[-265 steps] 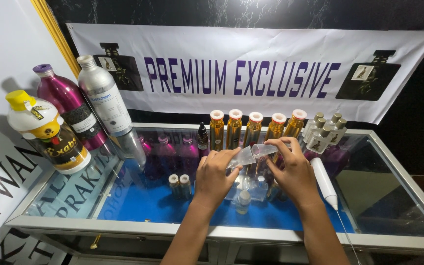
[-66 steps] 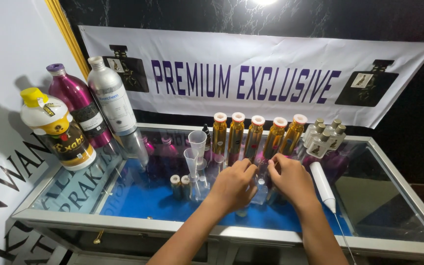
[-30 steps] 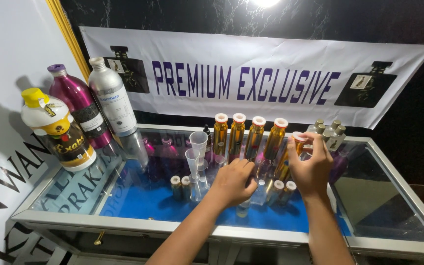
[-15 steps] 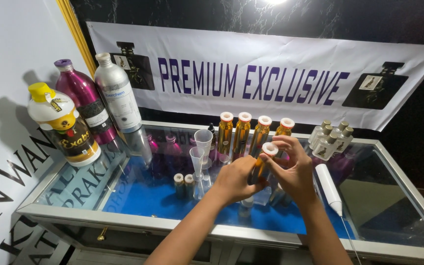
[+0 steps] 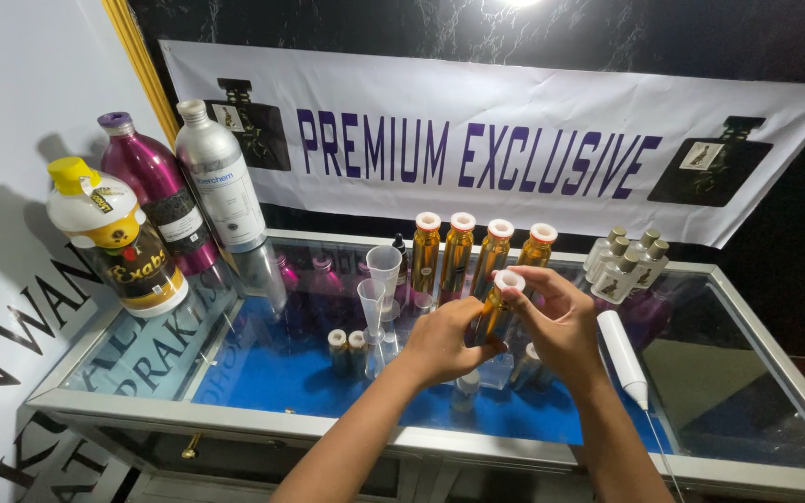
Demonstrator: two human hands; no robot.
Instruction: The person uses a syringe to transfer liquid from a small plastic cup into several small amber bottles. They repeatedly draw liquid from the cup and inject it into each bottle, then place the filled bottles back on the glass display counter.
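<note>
Both hands meet over the middle of a glass counter point(image 5: 747, 391). The left hand point(image 5: 444, 340) is wrapped around the body of an amber bottle point(image 5: 494, 312), and the right hand point(image 5: 561, 321) has its fingertips pinched on the bottle's white cap point(image 5: 509, 279); the bottle is lifted off the glass, tilted a little. Just beyond it, a row of four matching amber bottles point(image 5: 477, 251) with white-and-red caps stands upright. Left of the row, two clear plastic funnels point(image 5: 379, 279) stand one before the other, with two small gold-capped vials point(image 5: 347, 349) near them. Far right, a cluster of small clear bottles point(image 5: 624, 265) with dull gold tops. Near right, a white pen-shaped tool point(image 5: 623, 349) lies on the glass with a thin cord trailing toward the near edge. Far left, three big bottles lean against the wall: a white one with a yellow cap and dark label point(image 5: 118, 242), a magenta metal one point(image 5: 156, 191), and a silver metal one with a white label point(image 5: 221, 177). The counter has a metal frame, and blue lining shows under the glass. Behind hangs a long white banner point(image 5: 514, 140) with purple lettering and a black perfume-bottle picture at each end, against a dark marbled wall point(image 5: 375, 28). White board with black letters at left point(image 5: 11, 140).
</note>
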